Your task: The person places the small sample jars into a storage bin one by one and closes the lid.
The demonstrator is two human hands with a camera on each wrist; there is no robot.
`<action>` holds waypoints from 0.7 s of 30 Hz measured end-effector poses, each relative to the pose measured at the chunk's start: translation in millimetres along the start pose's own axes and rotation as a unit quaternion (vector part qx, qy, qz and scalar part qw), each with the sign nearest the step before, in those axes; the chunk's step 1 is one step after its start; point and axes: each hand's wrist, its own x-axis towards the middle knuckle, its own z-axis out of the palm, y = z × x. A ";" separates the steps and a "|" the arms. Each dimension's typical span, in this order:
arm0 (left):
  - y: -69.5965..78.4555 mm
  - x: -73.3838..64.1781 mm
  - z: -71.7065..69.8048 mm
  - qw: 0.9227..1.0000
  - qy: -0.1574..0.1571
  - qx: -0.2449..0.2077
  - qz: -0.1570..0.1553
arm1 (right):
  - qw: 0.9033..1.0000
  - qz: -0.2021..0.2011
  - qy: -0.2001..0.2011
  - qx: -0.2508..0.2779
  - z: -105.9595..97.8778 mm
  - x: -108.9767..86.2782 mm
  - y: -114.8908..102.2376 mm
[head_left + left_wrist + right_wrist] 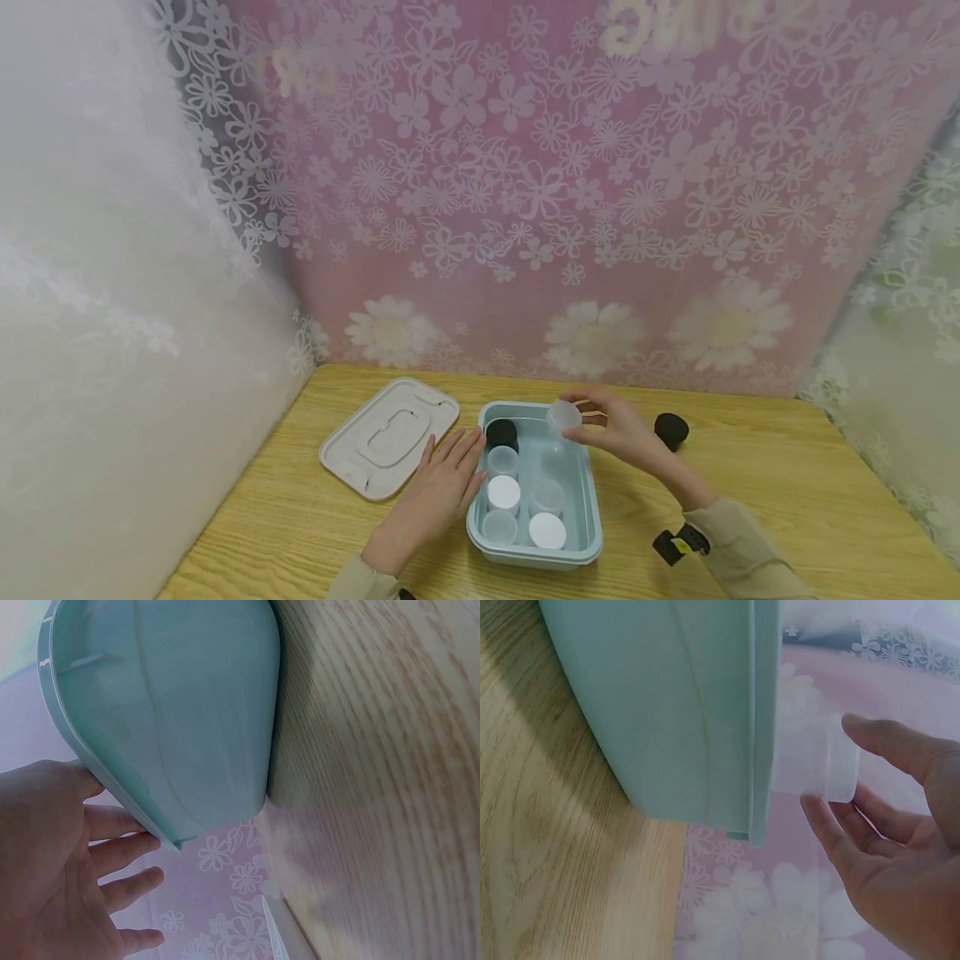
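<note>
currently the right hand (618,427) pinches a translucent round jar (564,418) between thumb and fingers, roughly upright above the far right corner of the pale-blue plastic tub (534,433), with bare tub floor ahead of two nearer jars (547,531). the left hand (442,490), fingers spread, touches the left rim beside four lined-up jars (503,493). a tub lid (390,440) lies left on the worktop (633,533).
</note>
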 end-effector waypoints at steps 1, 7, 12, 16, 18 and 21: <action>-0.1 0.0 0.0 1.000 0.001 0.000 0.000 | 1.000 -0.009 -0.012 -0.005 1.4 1.3 0.4; -0.4 0.2 0.2 1.000 0.000 0.002 0.001 | 0.993 -0.059 -0.098 -0.040 9.3 8.8 2.0; -0.8 0.5 0.8 1.000 -0.001 0.006 0.001 | 0.983 -0.063 -0.156 -0.073 14.3 14.4 -1.4; -1.0 0.6 1.0 1.000 -0.003 0.007 0.001 | 0.975 -0.055 -0.187 -0.106 18.0 16.8 -6.7; -1.0 0.7 0.9 1.000 -0.005 0.006 0.000 | 0.971 -0.054 -0.194 -0.130 20.5 17.3 -8.1; -1.0 0.6 0.5 1.000 -0.006 0.006 -0.001 | 0.965 -0.062 -0.197 -0.162 24.4 17.2 -9.1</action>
